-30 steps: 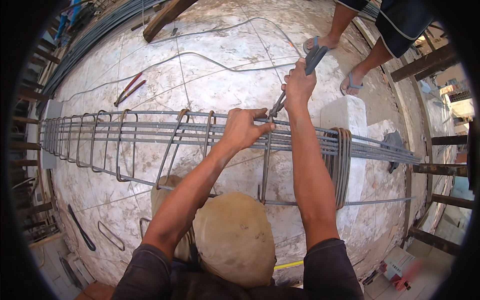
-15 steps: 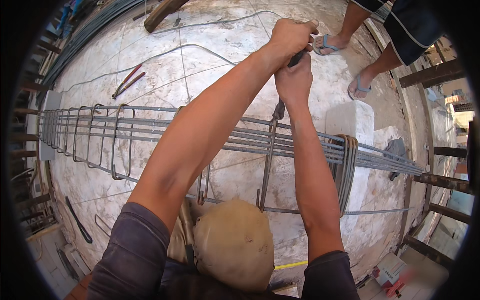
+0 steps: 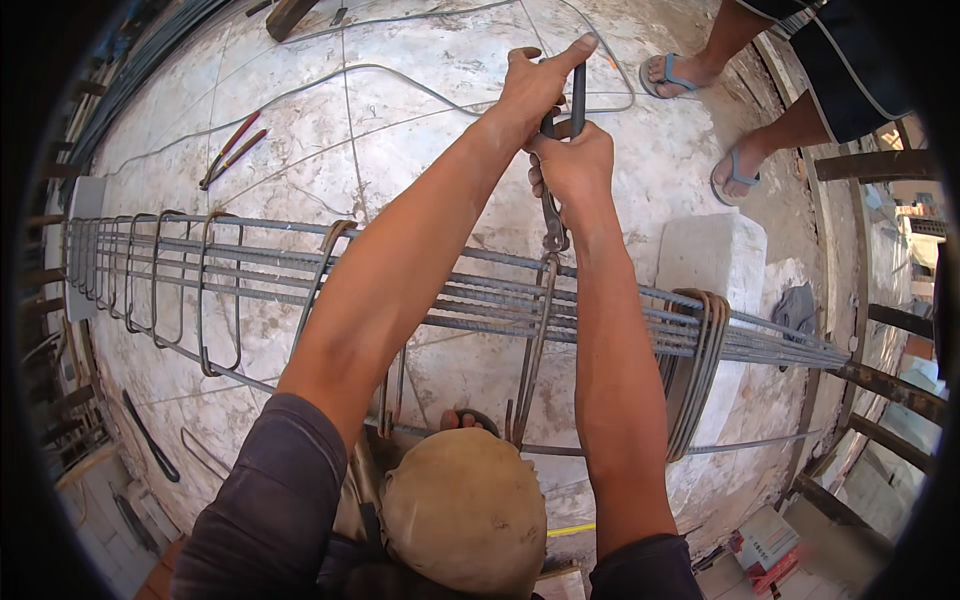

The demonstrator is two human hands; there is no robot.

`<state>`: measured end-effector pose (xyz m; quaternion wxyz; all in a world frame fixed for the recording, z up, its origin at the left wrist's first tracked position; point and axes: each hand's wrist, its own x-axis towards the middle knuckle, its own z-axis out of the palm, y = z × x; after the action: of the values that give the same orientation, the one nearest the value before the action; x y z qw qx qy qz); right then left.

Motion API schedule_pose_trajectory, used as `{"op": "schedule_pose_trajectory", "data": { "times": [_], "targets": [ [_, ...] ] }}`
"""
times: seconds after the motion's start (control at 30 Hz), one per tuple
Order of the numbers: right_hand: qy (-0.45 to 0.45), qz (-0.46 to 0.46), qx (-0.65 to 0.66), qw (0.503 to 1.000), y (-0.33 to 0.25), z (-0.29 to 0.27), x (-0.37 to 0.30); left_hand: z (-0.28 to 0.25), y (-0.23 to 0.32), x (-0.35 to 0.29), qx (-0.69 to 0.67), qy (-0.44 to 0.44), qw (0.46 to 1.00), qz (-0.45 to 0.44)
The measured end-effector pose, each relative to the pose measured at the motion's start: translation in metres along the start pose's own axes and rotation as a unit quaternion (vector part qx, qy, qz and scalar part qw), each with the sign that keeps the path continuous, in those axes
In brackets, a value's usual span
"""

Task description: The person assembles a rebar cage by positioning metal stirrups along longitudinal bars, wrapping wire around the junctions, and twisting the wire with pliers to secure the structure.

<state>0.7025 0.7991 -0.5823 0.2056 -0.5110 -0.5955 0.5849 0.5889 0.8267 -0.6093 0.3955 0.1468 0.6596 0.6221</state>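
Observation:
My right hand (image 3: 578, 165) is closed around dark metal pincers (image 3: 552, 225), their jaws at the top of a thin stirrup (image 3: 540, 345) beside the far bar. Just beyond, my left hand (image 3: 535, 90) is at the spread handle ends, its thumb stretched along one handle; its curled fingers are partly hidden. Under both forearms lies a long cage of ribbed steel bars (image 3: 480, 300), running left to right. Bent stirrups (image 3: 222, 295) ring it on the left. A bunch of stirrups (image 3: 700, 375) hangs together on the right.
Red-handled cutters (image 3: 233, 150) lie beyond the cage. White blocks (image 3: 712, 250) (image 3: 85, 245) stand by its two ends. Another person's sandalled feet (image 3: 738, 168) are at the far right. A dark bar tool (image 3: 150, 437) lies near left. A rounded tan cloth shape (image 3: 465, 510) is close below me.
The pincers' handles have spread apart, and my left hand has loosened, with its thumb stretched out. Both hands have shifted slightly left in view. Toes now show beyond the tan cloth shape.

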Motion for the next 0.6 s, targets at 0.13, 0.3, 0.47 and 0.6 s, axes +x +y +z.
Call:
{"op": "schedule_pose_trajectory", "data": {
  "times": [0.13, 0.3, 0.47, 0.6],
  "targets": [
    [0.042, -0.088, -0.019, 0.995, 0.0, -0.007, -0.013, 0.011, 0.049, -0.056, 0.188, -0.051, 0.962, 0.193],
    [-0.011, 0.055, 0.338, 0.939, 0.01, -0.054, 0.001, -0.028, 0.018, -0.08, 0.228, -0.118, 0.958, 0.125],
    [0.077, 0.081, 0.491, 0.864, 0.031, -0.098, 0.011, -0.062, 0.006, -0.121, 0.341, -0.359, 0.868, -0.044],
    [0.114, 0.079, 0.458, 0.878, 0.041, -0.113, -0.009, -0.052, 0.005, -0.112, 0.417, -0.448, 0.789, -0.048]
  ]
}}
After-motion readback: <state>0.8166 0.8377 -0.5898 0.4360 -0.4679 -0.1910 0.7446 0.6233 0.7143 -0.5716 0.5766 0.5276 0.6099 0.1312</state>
